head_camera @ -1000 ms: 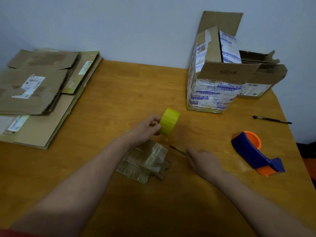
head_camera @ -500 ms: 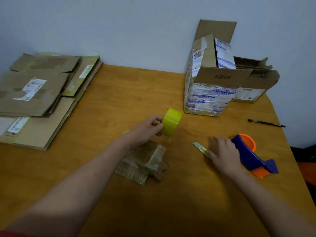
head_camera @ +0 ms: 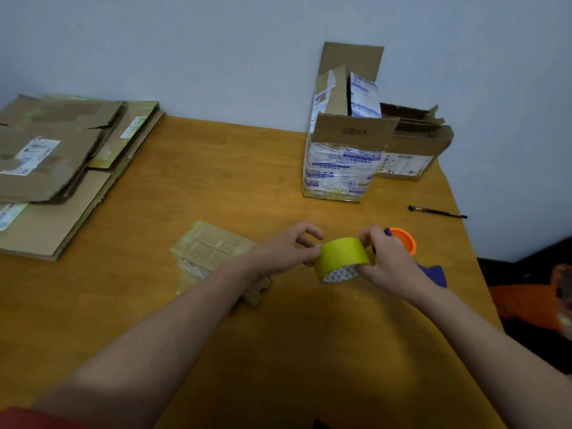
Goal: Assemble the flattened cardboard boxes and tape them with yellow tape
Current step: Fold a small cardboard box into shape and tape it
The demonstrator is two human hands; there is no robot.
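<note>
Yellow tape roll (head_camera: 342,257) caught in a two-sided grip low over the wooden surface (head_camera: 216,181), resting on it or just clear of it, hard to tell. Left hand (head_camera: 286,250) with thumb and fingertips curled onto the roll's left edge, seemingly picking at the band. Right hand (head_camera: 387,261) wrapped round the opposite side, bracing it.

Probably hunting for the loose end. Best done by holding firm on the right, turning the roll slowly, and lifting the end with a nail across its full width to avoid tearing off a sliver.

Just behind the right hand, partly hidden, a blue-and-orange tape dispenser (head_camera: 402,239). Left of the hands, a small flattened carton (head_camera: 213,246) under clear film. Farther out, a stack of flattened cardboard boxes (head_camera: 62,168) at far left, a tall open box (head_camera: 340,162) beside a lower open box (head_camera: 414,150) by the wall, and a black pen (head_camera: 438,212) near the right edge.
</note>
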